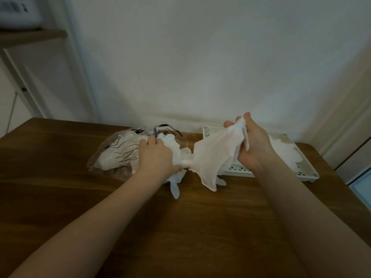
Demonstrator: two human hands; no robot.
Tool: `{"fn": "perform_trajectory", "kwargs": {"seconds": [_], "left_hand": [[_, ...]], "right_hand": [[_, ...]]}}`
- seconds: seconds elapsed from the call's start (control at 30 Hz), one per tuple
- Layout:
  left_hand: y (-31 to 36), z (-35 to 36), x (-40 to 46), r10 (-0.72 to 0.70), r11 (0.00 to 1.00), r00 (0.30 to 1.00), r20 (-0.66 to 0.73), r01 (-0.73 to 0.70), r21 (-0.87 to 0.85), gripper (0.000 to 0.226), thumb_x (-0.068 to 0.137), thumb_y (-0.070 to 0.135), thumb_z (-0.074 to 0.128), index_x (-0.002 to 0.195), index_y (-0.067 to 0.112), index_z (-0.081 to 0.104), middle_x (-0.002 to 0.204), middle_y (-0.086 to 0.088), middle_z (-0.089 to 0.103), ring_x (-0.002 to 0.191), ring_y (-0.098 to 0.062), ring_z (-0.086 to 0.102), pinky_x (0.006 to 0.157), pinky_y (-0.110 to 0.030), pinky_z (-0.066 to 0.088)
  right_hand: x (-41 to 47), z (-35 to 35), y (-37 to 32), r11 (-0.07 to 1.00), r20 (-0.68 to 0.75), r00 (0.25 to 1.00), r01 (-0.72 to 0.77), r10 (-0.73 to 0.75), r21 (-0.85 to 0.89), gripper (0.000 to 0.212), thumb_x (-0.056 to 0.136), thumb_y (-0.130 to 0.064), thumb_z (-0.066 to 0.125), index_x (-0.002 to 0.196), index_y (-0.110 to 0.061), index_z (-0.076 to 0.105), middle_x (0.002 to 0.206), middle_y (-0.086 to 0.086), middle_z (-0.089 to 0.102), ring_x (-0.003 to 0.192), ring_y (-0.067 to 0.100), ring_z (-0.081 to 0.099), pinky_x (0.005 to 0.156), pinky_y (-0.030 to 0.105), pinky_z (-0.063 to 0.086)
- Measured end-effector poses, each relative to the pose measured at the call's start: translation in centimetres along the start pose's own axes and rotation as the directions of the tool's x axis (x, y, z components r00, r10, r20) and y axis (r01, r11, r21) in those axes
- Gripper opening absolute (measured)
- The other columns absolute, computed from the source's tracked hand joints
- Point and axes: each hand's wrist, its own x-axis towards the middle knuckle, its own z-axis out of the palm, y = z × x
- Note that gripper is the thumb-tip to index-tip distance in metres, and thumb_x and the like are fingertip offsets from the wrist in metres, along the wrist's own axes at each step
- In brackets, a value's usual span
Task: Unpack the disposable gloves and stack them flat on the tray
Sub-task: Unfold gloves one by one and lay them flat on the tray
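Note:
A clear plastic bag (114, 155) of thin white disposable gloves lies on the wooden table (180, 227), left of centre. My left hand (156, 155) grips a bunch of gloves (176, 151) at the bag's mouth. My right hand (253, 145) pinches the cuff of one white glove (216, 153), lifted and stretched out between both hands, its fingers hanging toward the table. A white perforated tray (309, 173) sits to the right behind that hand, with flat gloves (285, 151) lying on it.
A white wall rises just behind the table's far edge. A cabinet with a wooden shelf (30, 37) stands at the far left. A door frame (353, 125) runs along the right. Bare wood stretches in front between my forearms.

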Motion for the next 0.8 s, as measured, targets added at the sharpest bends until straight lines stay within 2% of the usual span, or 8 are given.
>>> {"fn": "perform_trajectory", "kwargs": {"seconds": [0.13, 0.2, 0.27, 0.3, 0.37, 0.5, 0.7, 0.8], "left_hand": [[0.6, -0.3, -0.2, -0.001, 0.997, 0.979, -0.203, -0.015, -0.078, 0.056, 0.087, 0.043, 0.051, 0.134, 0.015, 0.039, 0.141, -0.011, 0.035, 0.13, -0.03, 0.034, 0.108, -0.048, 0.022], [1.2, -0.8, -1.2, 0.104, 0.944, 0.842, -0.529, -0.252, -0.215, 0.054, 0.087, 0.034, 0.047, 0.136, 0.013, 0.04, 0.145, -0.012, 0.036, 0.136, -0.028, 0.031, 0.113, -0.05, 0.013], [2.2, -2.2, -2.7, 0.161, 0.715, 0.652, -0.741, -0.595, -0.368, 0.051, 0.086, 0.034, 0.039, 0.13, 0.009, 0.049, 0.136, -0.008, 0.048, 0.129, -0.021, 0.04, 0.113, -0.043, 0.022], [2.8, -2.9, -3.6, 0.173, 0.541, 0.637, -0.751, -0.699, -0.468, 0.055, 0.084, 0.04, 0.04, 0.13, 0.012, 0.048, 0.133, -0.004, 0.048, 0.125, -0.016, 0.041, 0.109, -0.037, 0.03], [4.1, -4.1, -5.3, 0.195, 0.306, 0.734, -0.65, -0.675, -0.671, 0.071, 0.07, 0.059, 0.053, 0.131, 0.027, 0.035, 0.128, 0.012, 0.039, 0.119, -0.005, 0.04, 0.099, -0.02, 0.036], [6.9, -3.7, -5.5, 0.052, 0.146, 0.896, -0.441, -0.444, -0.884, 0.087, 0.06, 0.054, 0.076, 0.128, 0.04, 0.024, 0.127, 0.015, 0.037, 0.112, -0.002, 0.045, 0.087, -0.017, 0.044], [8.4, -3.7, -3.8, 0.009, 0.069, 0.962, -0.272, -0.271, -0.96, 0.013, 0.092, 0.014, 0.05, 0.099, 0.024, 0.055, 0.098, 0.004, 0.06, 0.092, -0.013, 0.057, 0.084, -0.038, 0.052], [7.6, -5.0, -3.2, 0.028, -0.182, 0.993, -0.115, -0.108, -0.977, 0.027, 0.094, 0.007, 0.044, 0.075, 0.018, 0.059, 0.076, 0.001, 0.058, 0.072, -0.014, 0.053, 0.067, -0.028, 0.046]], "right_hand": [[-0.7, -0.7, -0.3, 1.0, 0.045, 0.999, -0.008, 0.008, 0.012, 0.032, 0.101, -0.04, 0.033, 0.081, -0.019, 0.046, 0.055, 0.0, 0.063, 0.043, 0.011, 0.06, 0.043, 0.019, 0.048], [-1.3, -0.9, -0.6, 0.998, 0.077, 0.997, -0.009, 0.005, 0.057, 0.033, 0.101, -0.039, 0.033, 0.081, -0.017, 0.047, 0.056, 0.0, 0.065, 0.046, 0.011, 0.062, 0.044, 0.021, 0.05], [-1.9, -0.9, -1.0, 0.993, 0.092, 0.996, -0.021, 0.01, 0.119, 0.04, 0.1, -0.04, 0.035, 0.085, -0.011, 0.058, 0.065, 0.005, 0.069, 0.058, 0.013, 0.064, 0.059, 0.03, 0.058], [-2.2, -0.9, -1.3, 0.987, 0.108, 0.994, -0.032, 0.015, 0.158, 0.05, 0.1, -0.04, 0.035, 0.083, -0.005, 0.066, 0.07, 0.007, 0.07, 0.062, 0.014, 0.064, 0.066, 0.031, 0.059], [-2.8, -1.0, -1.8, 0.977, 0.17, 0.985, -0.044, 0.008, 0.211, 0.063, 0.099, -0.04, 0.034, 0.077, 0.004, 0.073, 0.075, 0.011, 0.07, 0.063, 0.016, 0.067, 0.063, 0.03, 0.058], [-3.8, -1.1, -2.4, 0.975, 0.199, 0.976, 0.044, -0.089, 0.219, 0.059, 0.102, -0.033, 0.031, 0.085, 0.008, 0.068, 0.082, 0.017, 0.071, 0.071, 0.019, 0.071, 0.069, 0.029, 0.058], [-5.3, -3.1, -3.7, 0.967, 0.177, 0.973, 0.103, -0.146, 0.231, 0.052, 0.102, -0.03, 0.031, 0.088, 0.003, 0.068, 0.085, 0.014, 0.072, 0.069, 0.017, 0.071, 0.066, 0.028, 0.059], [-5.6, -5.6, -5.0, 0.962, 0.139, 0.982, 0.085, -0.124, 0.26, 0.029, 0.097, -0.03, 0.039, 0.075, -0.013, 0.048, 0.063, 0.003, 0.063, 0.036, 0.006, 0.045, 0.049, 0.016, 0.05]]}}
